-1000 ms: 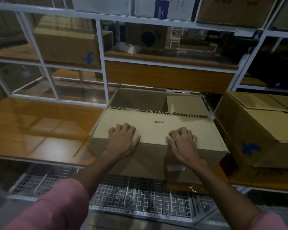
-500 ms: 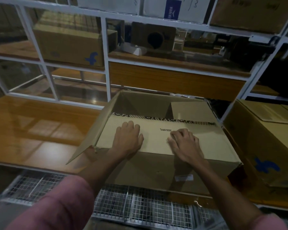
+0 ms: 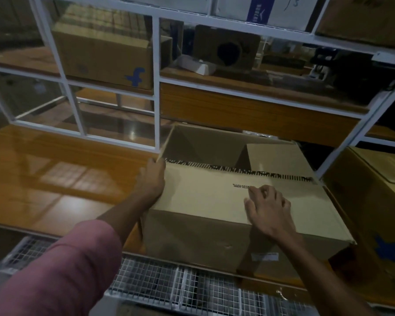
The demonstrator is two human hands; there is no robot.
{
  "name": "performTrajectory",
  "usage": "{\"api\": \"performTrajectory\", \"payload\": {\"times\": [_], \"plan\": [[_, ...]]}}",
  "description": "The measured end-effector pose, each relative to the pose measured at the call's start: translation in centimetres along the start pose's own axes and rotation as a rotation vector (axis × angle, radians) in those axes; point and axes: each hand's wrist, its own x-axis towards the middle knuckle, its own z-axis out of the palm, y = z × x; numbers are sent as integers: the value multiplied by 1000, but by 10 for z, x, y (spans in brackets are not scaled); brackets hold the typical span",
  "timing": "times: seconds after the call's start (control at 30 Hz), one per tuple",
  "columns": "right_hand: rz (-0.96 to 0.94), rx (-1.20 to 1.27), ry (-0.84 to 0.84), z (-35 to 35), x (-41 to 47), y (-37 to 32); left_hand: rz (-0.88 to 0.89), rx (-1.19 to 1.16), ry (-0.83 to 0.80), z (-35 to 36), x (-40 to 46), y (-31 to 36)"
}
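1. Head view: the large brown cardboard box [image 3: 192,238] sits mid-frame on the front edge of a glossy orange-brown wooden shelf board [image 3: 55,179]. Its top is half open, and its pale near flap [image 3: 214,197] is folded flat.
2. At 9 o'clock of the box, the left hand [image 3: 151,179] grips the box's left top edge, with its fingers curled round the cardboard.
3. Toward 4 o'clock, the right hand [image 3: 269,208] lies on the near flap. Its fingers are loosely bent, the tips press on the cardboard, and it holds nothing.
4. At 7 o'clock, a pink sleeve [image 3: 66,270] covers the left upper arm.
5. At 6 o'clock, below the board, runs a white wire-mesh shelf [image 3: 169,286].
6. At 3 o'clock, just beside the box, stands a second brown carton with a blue mark [image 3: 374,213].
7. From 10 to 1 o'clock rises the white metal rack frame [image 3: 156,87].
8. At 11 o'clock, behind the frame and on a higher shelf, rests a third brown carton with a blue logo [image 3: 105,58].
9. At 12 o'clock stands a dark cardboard panel with a round hole [image 3: 226,51].
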Motion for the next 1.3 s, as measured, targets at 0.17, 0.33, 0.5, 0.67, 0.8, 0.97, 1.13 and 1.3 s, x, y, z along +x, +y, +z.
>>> {"api": "performTrajectory", "payload": {"times": [0.17, 0.33, 0.5, 0.67, 0.8, 0.97, 1.13, 1.3], "plan": [[-71, 0, -129, 1, 25, -23, 14, 16, 23, -1, 8, 3], [-132, 22, -216, 7, 62, -56, -13, 5, 85, 3, 16, -2], [-85, 113, -220, 9, 103, -61, 58, 28, 109, 4, 22, 1], [-7, 113, -278, -20, 135, -56, 95, -38, 109, 0, 15, 2], [-106, 176, -113, -66, 132, -49, 167, -59, 184, -24, 16, 17], [-206, 280, 7, -132, 112, -47, 286, 118, 313, -80, 25, 72], [-115, 348, -70, -190, 83, -58, 284, 145, 34, -151, 11, 155], [-96, 242, -433, -241, 46, -54, 137, 128, -498, -191, -12, 189]]}}
